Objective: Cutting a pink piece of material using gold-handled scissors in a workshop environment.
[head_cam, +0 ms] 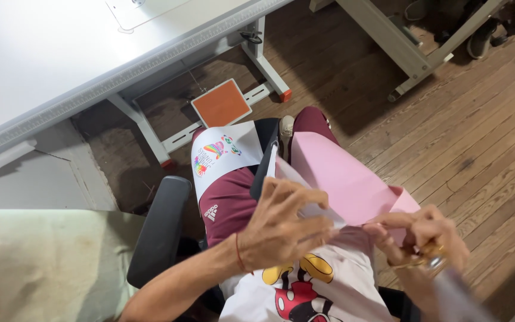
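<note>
Head view: The person sits in a black chair (161,226) with pink fabric (344,176) draped over the right thigh. The left hand (281,223) lies on the near edge of the fabric, fingers curled closed around a fold of it. The right hand (424,238) pinches the same edge just beside it; it also holds something blurred and gold-coloured that cannot be identified. A white cloth with a colourful print (225,155) rests on the left thigh. Ahead stand a white table (61,53) and an orange pedal (222,102) on the wooden floor (478,119).
</note>
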